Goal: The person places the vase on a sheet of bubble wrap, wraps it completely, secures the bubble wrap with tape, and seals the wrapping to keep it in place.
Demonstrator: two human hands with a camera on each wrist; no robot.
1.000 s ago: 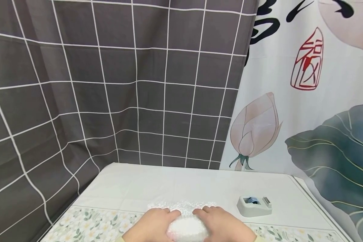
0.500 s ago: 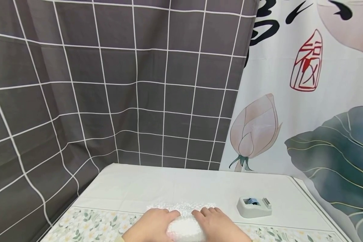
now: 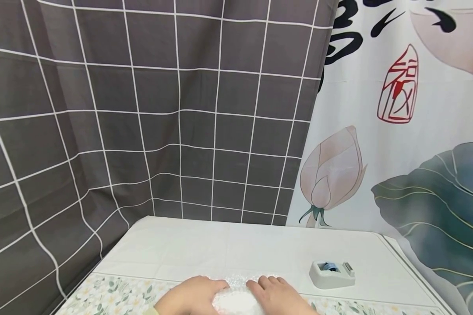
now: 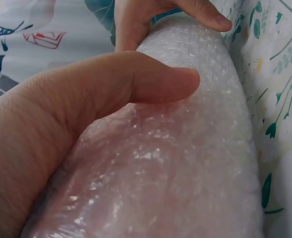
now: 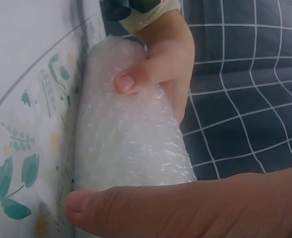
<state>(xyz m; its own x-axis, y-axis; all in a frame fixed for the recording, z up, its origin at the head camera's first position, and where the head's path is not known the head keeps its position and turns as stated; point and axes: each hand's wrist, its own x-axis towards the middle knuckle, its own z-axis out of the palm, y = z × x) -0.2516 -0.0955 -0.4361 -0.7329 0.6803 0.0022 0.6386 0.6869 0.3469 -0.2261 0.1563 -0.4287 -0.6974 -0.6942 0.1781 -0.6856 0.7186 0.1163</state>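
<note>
A thick bundle wrapped in clear bubble wrap [image 3: 238, 302] lies at the near edge of the head view, between my two hands. My left hand [image 3: 193, 295] holds its left end; in the left wrist view the thumb [image 4: 160, 85] presses across the wrap. My right hand [image 3: 277, 298] grips the right end, its thumb [image 5: 131, 206] lying over the wrap in the right wrist view. Beyond the bundle a flat flap of bubble wrap [image 3: 236, 280] shows between the hands. Whatever is inside shows only as a whitish, faintly pink shape.
A white tape dispenser [image 3: 332, 274] with a bluish roll stands to the right on the table [image 3: 220, 245]. A flower-patterned strip [image 3: 118, 291] runs along the table's near side. Behind hang a dark grid curtain [image 3: 197, 109] and a white curtain with lotus print [image 3: 362, 100].
The head view has tilted up slightly, so everything sits lower in it. Both hands and the bundle have shifted a little left, the right hand most. Both hands keep their hold.
</note>
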